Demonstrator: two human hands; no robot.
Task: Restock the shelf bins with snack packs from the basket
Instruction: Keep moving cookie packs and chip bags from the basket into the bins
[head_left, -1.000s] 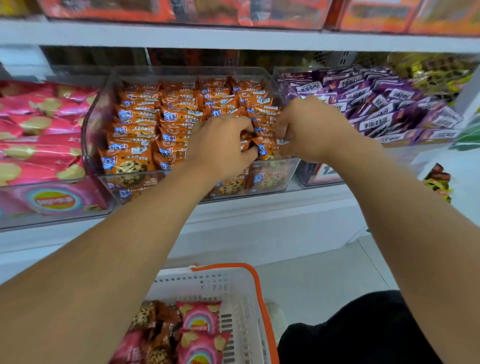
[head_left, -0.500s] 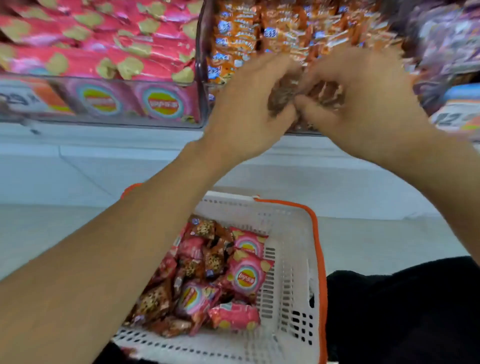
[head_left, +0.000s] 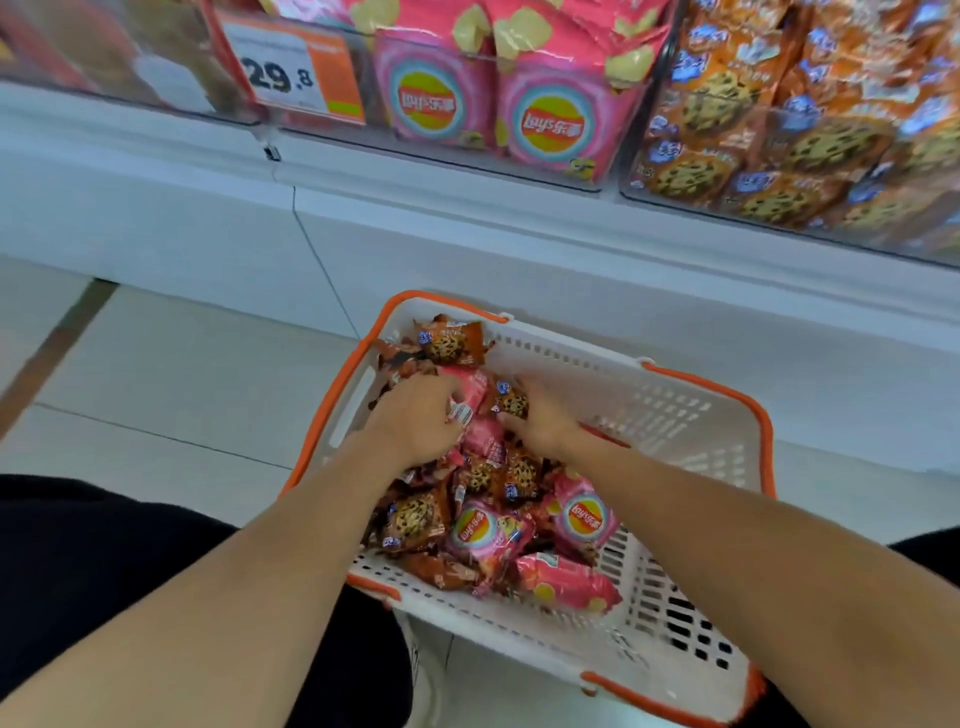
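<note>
Both hands dig into the basket (head_left: 675, 415): left hand (head_left: 415, 421) and right hand (head_left: 540, 421), each grip half-curled over mixed packs, hold unclear; pink chip packs (head_left: 483, 530) beneath could get snagged alongside cookie packs (head_left: 415, 514), landing in the wrong bin.

"Lay's" on pink packs (head_left: 551, 124); "29.8" price tag (head_left: 296, 73)

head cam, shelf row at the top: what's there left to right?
Price tag reading 29.8 → pink chip bags in a clear bin → orange cookie packs in the next bin. Whatever sits left of the tag is too blurred to name.
</note>
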